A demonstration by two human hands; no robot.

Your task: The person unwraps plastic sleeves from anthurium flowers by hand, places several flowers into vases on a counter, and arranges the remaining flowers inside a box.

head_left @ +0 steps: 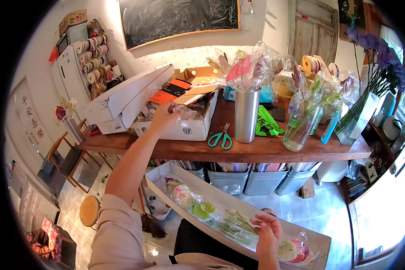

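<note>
My left hand (165,118) is raised over an open white box (195,130) on the table, its fingers pinched on crinkled clear plastic wrap (186,113). My right hand (268,234) hovers over a long white carton (166,198) at my lap, fingers loosely curled and apart, with nothing visible in them. Inside the carton lie plastic-wrapped flowers: a green bloom (203,209), pale stems (234,225) with tubes on their ends, and a pink-and-green bloom (294,250). Orange and black packets (171,91) sit in the box on the table.
Teal-handled scissors (220,138) lie beside a metal vase (247,117) of wrapped flowers. A glass vase (297,130) and purple flowers (382,56) stand to the right. Metal bins (229,180) are under the wooden table (265,154). A stool (89,210) and broom (152,225) are at left.
</note>
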